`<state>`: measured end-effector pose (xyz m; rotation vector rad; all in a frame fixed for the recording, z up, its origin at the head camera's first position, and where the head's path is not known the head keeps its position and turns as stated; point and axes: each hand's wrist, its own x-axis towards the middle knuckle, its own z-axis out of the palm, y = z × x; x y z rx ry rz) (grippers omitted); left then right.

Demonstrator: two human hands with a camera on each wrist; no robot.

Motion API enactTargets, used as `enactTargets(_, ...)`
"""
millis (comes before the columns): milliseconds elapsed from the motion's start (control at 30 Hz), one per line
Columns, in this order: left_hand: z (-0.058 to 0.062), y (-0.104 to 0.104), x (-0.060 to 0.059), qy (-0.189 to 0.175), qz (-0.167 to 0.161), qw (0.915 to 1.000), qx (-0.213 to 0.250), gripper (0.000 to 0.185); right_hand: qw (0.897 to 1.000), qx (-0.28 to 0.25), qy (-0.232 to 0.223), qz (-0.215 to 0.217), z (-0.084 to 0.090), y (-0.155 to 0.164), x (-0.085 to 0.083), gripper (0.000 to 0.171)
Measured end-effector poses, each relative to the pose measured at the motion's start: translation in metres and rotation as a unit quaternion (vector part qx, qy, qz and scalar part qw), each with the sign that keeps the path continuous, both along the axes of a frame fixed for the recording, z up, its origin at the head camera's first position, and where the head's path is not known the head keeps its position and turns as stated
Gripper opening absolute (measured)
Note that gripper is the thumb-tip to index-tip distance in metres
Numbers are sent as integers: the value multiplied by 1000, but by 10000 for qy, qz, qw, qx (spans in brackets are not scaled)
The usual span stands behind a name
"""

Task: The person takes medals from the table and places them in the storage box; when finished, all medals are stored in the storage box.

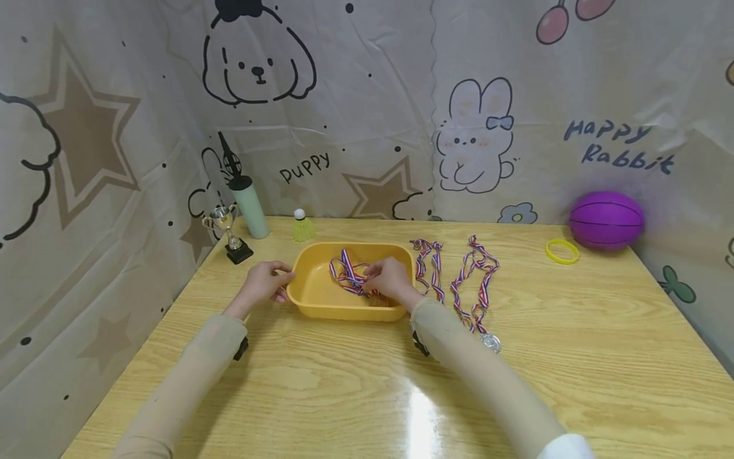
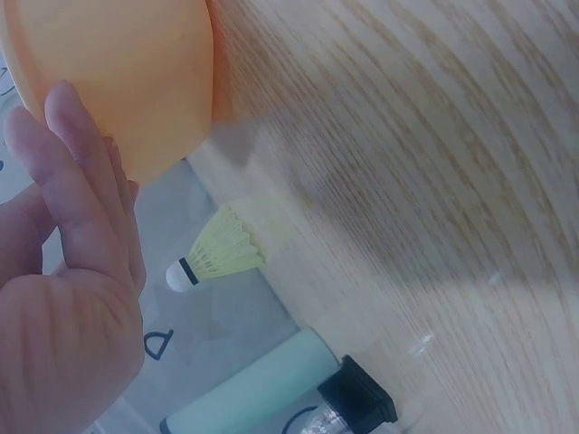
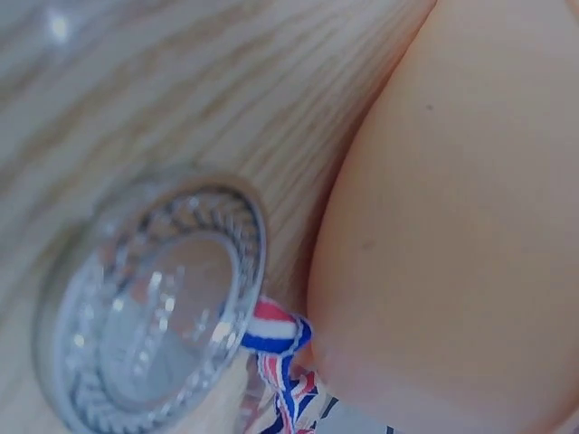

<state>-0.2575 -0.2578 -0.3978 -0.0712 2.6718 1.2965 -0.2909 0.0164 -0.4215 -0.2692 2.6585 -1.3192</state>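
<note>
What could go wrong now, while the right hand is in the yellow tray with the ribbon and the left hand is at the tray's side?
1. The ribbon that the right hand handles lies in loops in the yellow tray; it may tangle.
2. The left hand only touches the tray's side, so the tray could slide.
3. The right sleeve lies close to the silver medal on the table and might drag it.
</note>
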Motion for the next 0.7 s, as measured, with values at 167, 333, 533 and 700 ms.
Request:
enactTargets(167,0,1,-1,-39,-41,10000,32,36,9996,19,252,134,5,5,2,28)
enactTargets(333,0,2,-2,-6,-59,10000,34,36,9986,-264,392,257,27,24,4,37)
enactTargets(533,1,2,1,-10,-47,10000,30,35,9980,-582,258,-5,61,82,8,47)
enactTargets(700,1,1,1,48,-78,9999,90,36,9979,-485,163,-386,69,152,14,48)
